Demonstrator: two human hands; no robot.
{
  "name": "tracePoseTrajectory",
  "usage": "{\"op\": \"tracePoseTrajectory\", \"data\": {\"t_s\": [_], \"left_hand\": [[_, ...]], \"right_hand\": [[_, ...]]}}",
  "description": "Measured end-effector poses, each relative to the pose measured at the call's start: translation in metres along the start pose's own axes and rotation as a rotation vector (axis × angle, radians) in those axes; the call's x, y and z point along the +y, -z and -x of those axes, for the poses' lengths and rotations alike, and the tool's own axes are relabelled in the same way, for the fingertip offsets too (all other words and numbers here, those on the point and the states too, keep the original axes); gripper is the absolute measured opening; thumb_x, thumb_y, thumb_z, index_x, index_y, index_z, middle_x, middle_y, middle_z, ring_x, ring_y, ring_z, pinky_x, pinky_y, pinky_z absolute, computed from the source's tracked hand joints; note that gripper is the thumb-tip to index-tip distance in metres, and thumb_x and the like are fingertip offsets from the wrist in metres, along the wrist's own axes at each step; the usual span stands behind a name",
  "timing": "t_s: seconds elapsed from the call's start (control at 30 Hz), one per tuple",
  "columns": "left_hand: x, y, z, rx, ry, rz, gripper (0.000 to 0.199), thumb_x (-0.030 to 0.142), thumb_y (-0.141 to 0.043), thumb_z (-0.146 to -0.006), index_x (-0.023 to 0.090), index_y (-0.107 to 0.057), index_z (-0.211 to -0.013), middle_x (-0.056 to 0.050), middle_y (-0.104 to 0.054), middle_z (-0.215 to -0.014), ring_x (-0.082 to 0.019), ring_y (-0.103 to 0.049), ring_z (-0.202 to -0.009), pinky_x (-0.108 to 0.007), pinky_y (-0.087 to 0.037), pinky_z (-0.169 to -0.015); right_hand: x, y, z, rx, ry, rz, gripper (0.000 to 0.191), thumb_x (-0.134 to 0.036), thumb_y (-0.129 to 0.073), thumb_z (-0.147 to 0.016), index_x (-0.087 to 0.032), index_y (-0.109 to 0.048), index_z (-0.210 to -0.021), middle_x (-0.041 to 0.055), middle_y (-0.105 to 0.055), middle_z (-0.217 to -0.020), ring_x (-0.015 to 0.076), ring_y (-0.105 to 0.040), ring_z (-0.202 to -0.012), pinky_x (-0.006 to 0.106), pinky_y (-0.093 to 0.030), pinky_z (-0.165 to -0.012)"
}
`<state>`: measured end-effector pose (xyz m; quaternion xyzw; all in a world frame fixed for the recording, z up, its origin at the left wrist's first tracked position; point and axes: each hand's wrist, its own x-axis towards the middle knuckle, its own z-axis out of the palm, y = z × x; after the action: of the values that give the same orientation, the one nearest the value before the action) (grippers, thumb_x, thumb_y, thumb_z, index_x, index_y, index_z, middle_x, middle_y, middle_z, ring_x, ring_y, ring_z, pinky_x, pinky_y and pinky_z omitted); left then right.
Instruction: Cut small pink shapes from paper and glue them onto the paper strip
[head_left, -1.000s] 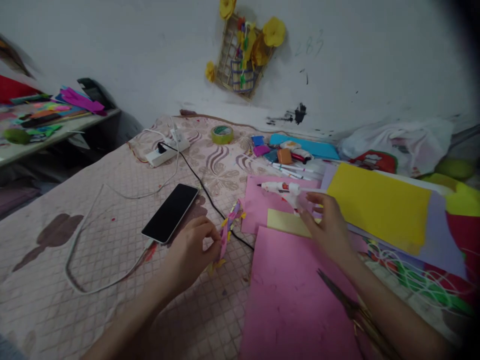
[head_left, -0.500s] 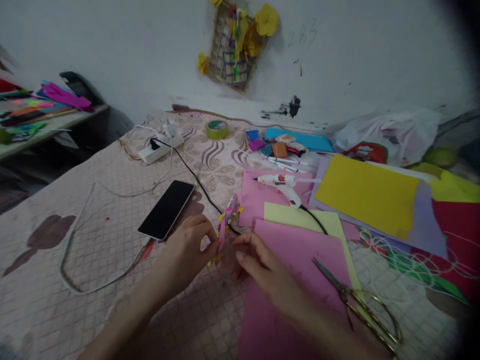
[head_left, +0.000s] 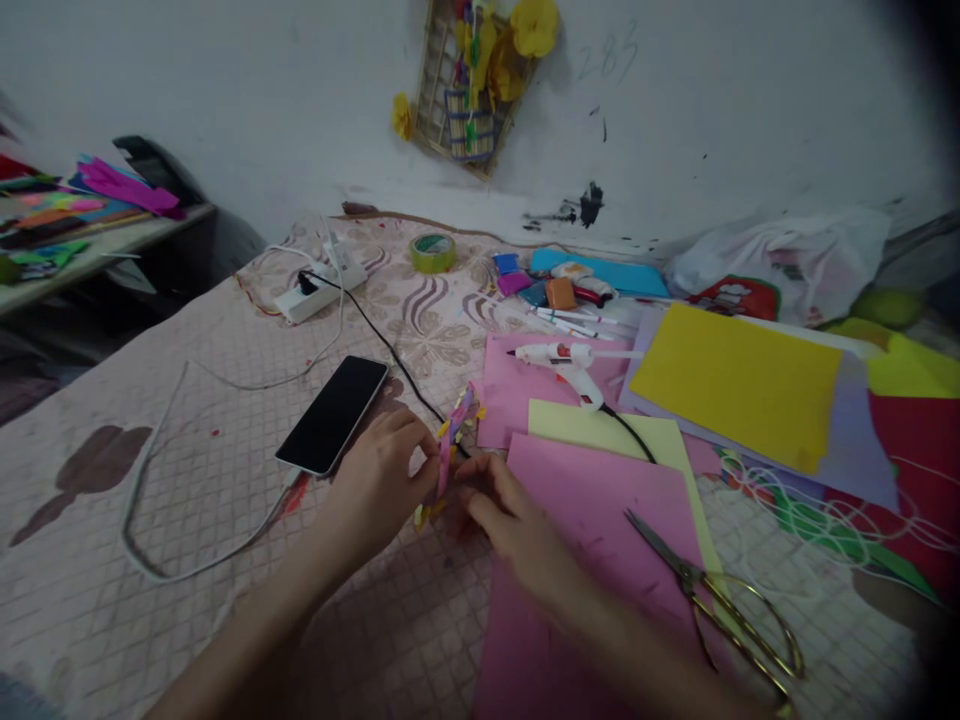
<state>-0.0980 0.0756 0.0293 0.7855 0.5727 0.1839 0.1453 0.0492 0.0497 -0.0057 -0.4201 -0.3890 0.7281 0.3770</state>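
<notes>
My left hand [head_left: 390,475] pinches a narrow curved strip of craft work [head_left: 448,450], pink and purple with small yellow pieces along its edges. The strip stands roughly upright above the tablecloth, its lower end below my left fingertips. Close to its right side is my right hand [head_left: 514,515], thumb and fingers bent but apart, with nothing visible between them. Whether its fingertips touch the strip is hard to tell. Under and beside my right hand lies a pink sheet [head_left: 600,500]. Gold-handled scissors [head_left: 694,580] rest on that sheet, blades slightly apart.
A phone [head_left: 334,415] on a white cable lies left of my hands. Beyond them are a white glue gun [head_left: 559,362] with a black cord, green tape [head_left: 433,253] and a power strip [head_left: 319,290]. Yellow paper [head_left: 739,380] and white string [head_left: 817,510] lie to the right.
My right hand has moved slightly left, nearer the strip, and its thumb and fingers have drawn closer together. My left hand still pinches the strip.
</notes>
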Motion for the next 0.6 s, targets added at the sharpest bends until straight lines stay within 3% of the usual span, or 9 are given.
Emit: {"op": "tracePoseTrajectory", "data": {"t_s": [0.23, 0.43, 0.6], "left_hand": [[-0.004, -0.002, -0.005, -0.016, 0.001, -0.068, 0.009, 0.013, -0.049, -0.074, 0.017, -0.053, -0.067, -0.004, -0.053, -0.077, -0.017, -0.05, -0.078, -0.031, -0.041, -0.072], [-0.004, 0.0, -0.008, -0.034, -0.004, -0.085, 0.008, 0.014, -0.05, -0.073, 0.017, -0.052, -0.066, -0.004, -0.053, -0.075, -0.018, -0.051, -0.078, -0.03, -0.041, -0.071], [-0.005, -0.001, -0.01, -0.057, -0.005, -0.097, 0.008, 0.014, -0.05, -0.074, 0.017, -0.053, -0.067, -0.004, -0.053, -0.075, -0.018, -0.051, -0.078, -0.031, -0.04, -0.071]], "right_hand": [[0.005, 0.002, 0.0, 0.023, 0.031, 0.081, 0.007, -0.016, -0.044, -0.082, -0.021, -0.041, -0.085, -0.0023, -0.053, -0.07, 0.0101, -0.053, -0.058, 0.023, -0.045, -0.055], [0.001, 0.009, 0.001, 0.147, 0.22, 0.526, 0.026, -0.011, -0.049, -0.076, -0.021, -0.047, -0.1, 0.0055, -0.057, -0.099, 0.0171, -0.056, -0.085, 0.029, -0.046, -0.068], [-0.007, 0.007, -0.005, 0.139, 0.276, 0.574, 0.03, -0.007, -0.047, -0.075, -0.021, -0.046, -0.102, 0.0045, -0.058, -0.1, 0.0165, -0.056, -0.089, 0.03, -0.045, -0.074]]}}
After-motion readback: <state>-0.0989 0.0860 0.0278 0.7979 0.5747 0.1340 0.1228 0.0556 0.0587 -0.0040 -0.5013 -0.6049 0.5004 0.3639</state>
